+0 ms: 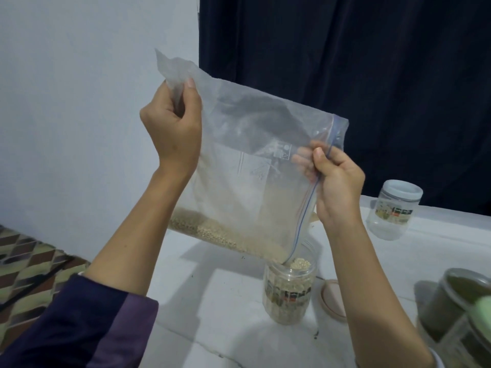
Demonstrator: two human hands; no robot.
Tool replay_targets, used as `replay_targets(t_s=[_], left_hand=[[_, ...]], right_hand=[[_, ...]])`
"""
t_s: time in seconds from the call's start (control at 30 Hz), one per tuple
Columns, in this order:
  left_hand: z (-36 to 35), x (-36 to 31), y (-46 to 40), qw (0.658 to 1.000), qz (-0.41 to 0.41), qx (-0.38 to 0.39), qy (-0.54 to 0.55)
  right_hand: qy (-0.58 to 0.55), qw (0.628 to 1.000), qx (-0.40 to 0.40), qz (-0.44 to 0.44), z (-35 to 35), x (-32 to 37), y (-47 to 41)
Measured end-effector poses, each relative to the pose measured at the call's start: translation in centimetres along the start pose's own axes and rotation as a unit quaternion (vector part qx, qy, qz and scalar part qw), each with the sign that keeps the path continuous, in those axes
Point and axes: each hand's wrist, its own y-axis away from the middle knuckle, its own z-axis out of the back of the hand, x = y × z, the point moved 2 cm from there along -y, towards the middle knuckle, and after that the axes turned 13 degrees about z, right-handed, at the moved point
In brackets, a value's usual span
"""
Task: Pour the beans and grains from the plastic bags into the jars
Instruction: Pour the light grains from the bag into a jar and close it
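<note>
Head view: both hands tip bag (239, 160) into jar (288, 290).

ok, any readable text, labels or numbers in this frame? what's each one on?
Nothing can be quoted as it reads.
Bag: faint printed box and small symbols, no legible letters.
Open jar under the bag: label with dark lettering, too blurred to read.
Lidded jar at the back: label with a red patch, too blurred to read.
Green-filled jars at right: no text visible.
</note>
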Motion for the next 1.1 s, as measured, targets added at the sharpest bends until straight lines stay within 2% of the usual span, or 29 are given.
replay_targets(t_s=[0.37, 0.6, 0.7, 1.1], left_hand=[[-0.6, -0.9, 0.1, 1.0, 0.007, 0.015, 0.008], [0.1, -0.5, 0.2, 1.0, 0.016, -0.002, -0.009], [0.7, -0.1, -0.2, 0.999, 0.022, -0.016, -0.022], [1.8, 0.3, -0.2, 0.998, 0.055, -0.01, -0.02]], right_hand=[[-0.011, 1.0, -0.024, 0.0, 0.6, 0.2, -0.1], [-0.002, 1.0, 0.015, 0.008, 0.6, 0.7, -0.6], [0.018, 0.998, 0.067, 0.008, 0.1, 1.0, -0.7], [0.014, 0.997, 0.072, -0.004, -0.4, 1.1, -1.0]])
